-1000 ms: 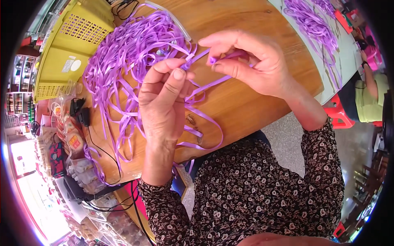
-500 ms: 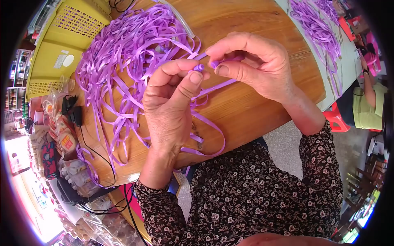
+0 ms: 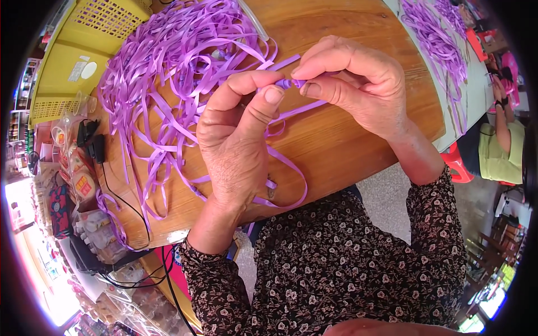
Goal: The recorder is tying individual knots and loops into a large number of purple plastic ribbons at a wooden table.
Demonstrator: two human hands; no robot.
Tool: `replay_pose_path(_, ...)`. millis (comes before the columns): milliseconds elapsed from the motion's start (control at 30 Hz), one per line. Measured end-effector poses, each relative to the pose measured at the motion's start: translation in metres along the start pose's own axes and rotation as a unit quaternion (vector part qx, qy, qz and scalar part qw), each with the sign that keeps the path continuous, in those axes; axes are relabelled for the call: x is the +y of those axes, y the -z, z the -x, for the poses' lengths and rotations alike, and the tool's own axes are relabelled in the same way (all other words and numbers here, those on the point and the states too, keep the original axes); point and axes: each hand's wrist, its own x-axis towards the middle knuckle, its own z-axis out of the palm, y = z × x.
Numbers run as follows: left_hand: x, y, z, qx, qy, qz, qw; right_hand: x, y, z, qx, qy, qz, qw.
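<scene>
In front of me my left hand pinches a small purple plastic clasp piece between thumb and forefinger. My right hand grips a second purple clasp piece the same way, at the end of a purple ribbon. Between my fingertips the two pieces meet end to end; whether they are locked together I cannot tell. Behind my left hand a large tangled heap of purple ribbon lanyards covers the wooden table. A loop of lanyard hangs below my hands near the table's edge.
A yellow perforated basket stands at the far left. Beside it are packaged goods and a black plug with cable. More purple lanyards lie on a pale table at the right, where another person sits.
The two small purple clasp pieces, held apart before, now touch. Both my hands have shifted slightly, the right one a little up and to the right. The view has tilted slightly.
</scene>
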Motion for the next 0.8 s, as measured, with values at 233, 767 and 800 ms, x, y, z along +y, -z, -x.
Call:
replay_pose_path(233, 0.0019, -0.0021, 0.0020, 0.018, 0.026, -0.002, 0.999, -0.0027, -0.0044, 0.0008, 0.018, -0.024, -0.009, 1.000)
replay_pose_path(767, 0.0007, -0.0049, 0.0037, 0.001, 0.063, 0.065, 0.996, -0.0014, 0.0002, 0.0029, 0.064, -0.107, -0.091, 0.988)
replay_pose_path(800, 0.0000, -0.0037, 0.0029, 0.001, 0.063, 0.065, 0.996, -0.0008, 0.0001, 0.0031, 0.063, -0.107, -0.091, 0.988)
